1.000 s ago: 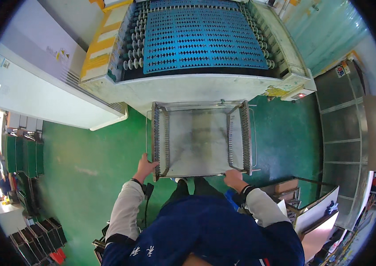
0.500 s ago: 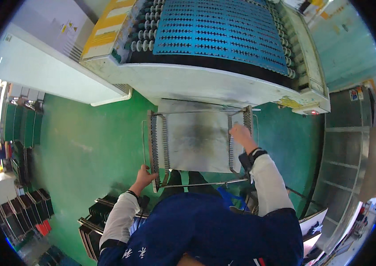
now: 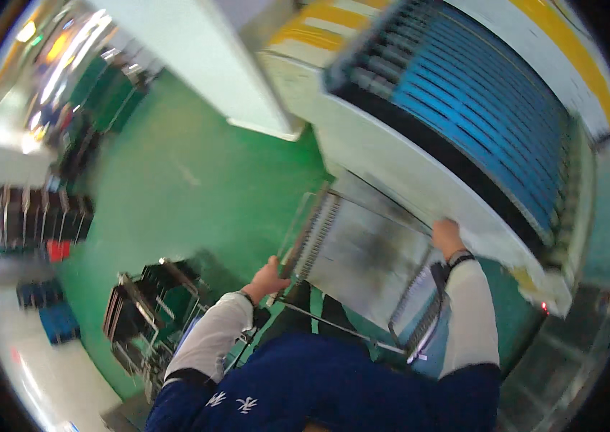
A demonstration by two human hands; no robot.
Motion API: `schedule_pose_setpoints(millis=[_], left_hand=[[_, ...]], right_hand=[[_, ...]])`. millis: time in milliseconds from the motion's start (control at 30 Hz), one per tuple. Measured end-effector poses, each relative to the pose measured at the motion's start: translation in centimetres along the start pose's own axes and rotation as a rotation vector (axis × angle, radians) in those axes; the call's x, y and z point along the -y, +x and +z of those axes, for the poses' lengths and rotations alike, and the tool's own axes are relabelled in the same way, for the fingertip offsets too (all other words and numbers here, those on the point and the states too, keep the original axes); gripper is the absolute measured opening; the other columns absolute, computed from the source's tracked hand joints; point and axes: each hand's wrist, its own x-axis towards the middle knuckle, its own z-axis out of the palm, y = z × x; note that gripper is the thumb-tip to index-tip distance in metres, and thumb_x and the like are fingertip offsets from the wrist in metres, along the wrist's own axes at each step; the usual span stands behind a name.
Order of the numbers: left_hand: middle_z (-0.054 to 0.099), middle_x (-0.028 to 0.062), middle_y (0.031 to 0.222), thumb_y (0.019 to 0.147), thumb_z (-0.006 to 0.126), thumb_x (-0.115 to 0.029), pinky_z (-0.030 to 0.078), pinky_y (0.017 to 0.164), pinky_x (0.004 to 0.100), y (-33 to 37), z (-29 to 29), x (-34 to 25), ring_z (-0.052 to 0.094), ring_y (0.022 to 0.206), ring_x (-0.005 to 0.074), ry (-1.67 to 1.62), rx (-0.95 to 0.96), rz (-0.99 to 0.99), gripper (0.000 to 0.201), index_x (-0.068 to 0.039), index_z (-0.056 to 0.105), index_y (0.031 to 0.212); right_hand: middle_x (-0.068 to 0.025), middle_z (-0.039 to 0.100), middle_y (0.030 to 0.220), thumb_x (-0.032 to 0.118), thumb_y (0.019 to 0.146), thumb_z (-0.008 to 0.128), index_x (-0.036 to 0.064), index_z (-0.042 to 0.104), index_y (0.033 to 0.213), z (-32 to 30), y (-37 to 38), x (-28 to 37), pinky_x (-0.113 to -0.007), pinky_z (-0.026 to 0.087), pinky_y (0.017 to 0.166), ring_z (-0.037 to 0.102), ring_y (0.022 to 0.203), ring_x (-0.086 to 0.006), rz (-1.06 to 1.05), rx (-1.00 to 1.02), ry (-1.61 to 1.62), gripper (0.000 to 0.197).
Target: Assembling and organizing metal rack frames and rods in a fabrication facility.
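Note:
A metal slotted rack (image 3: 313, 237) with toothed side rails stands in front of my body, turned at an angle. Between its rails lies a flat grey metal sheet (image 3: 369, 252) with a dark smudge. My left hand (image 3: 269, 279) is closed on the near end of the rack's left rail, its thumb toward the metal. At the rack's far right corner, my right hand (image 3: 446, 236) is in a fist around the frame; its fingertips are hidden. Beyond that hand rises the white front of a roller conveyor machine (image 3: 420, 169), carrying a blue slotted panel (image 3: 485, 101).
Dark loaded racks (image 3: 150, 295) stand on the green floor (image 3: 175, 158) at my left, with more stacked racks (image 3: 38, 216) farther out. A white cabinet (image 3: 247, 93) juts in at the upper left. A blue crate (image 3: 59, 322) sits at the far left.
My view has turned left, so the machine and rack now appear tilted and farther right. My right hand has gone from the inner right toothed rail to the rack's far right corner.

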Motion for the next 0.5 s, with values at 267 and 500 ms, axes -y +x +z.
schedule_pose_setpoints(millis=[267,500], left_hand=[[0.063,0.0266,0.101,0.068,0.078,-0.021,0.050,0.081,0.0466,-1.9,0.1,-1.1,0.062,0.099,0.0401,-0.095,0.055,-0.060,0.073,0.003,0.035,0.123],[0.063,0.0253,0.093,0.072,0.074,-0.019,0.051,0.073,0.0483,-2.3,1.1,-1.7,0.063,0.092,0.0416,-0.131,0.036,-0.051,0.066,0.001,0.034,0.121]], right_hand=[[-0.0133,0.069,0.086,0.021,0.076,0.070,0.0102,0.074,0.081,1.9,-0.2,-1.6,-0.038,0.054,0.073,0.069,0.082,-0.0284,-0.286,0.262,-0.179,0.013],[-0.0097,0.070,0.077,0.016,0.076,0.065,0.0112,0.074,0.075,5.0,-0.3,-1.9,-0.042,0.053,0.070,0.069,0.074,-0.0289,-0.270,0.170,-0.348,0.010]])
